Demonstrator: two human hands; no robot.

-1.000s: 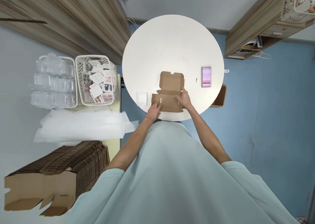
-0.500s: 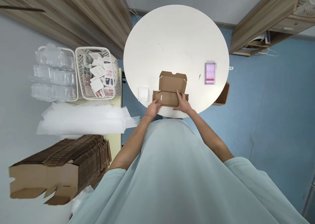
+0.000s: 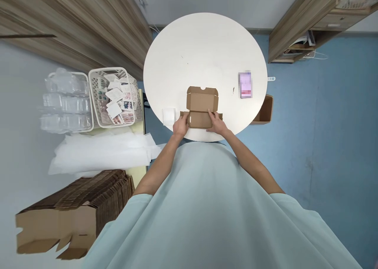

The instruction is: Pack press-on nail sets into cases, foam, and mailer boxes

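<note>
Head view: our left hand (image 3: 180, 126) has slid up to grip the cardboard box (image 3: 202, 102) at 9 o'clock; right hand (image 3: 217, 125) grasps 4 o'clock, so folding looks partway.

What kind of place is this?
Probably a small packing room or workspace: a partly folded cardboard box on a round white table, a large stack of cardboard, and a white basket of small packets or cards.
</note>
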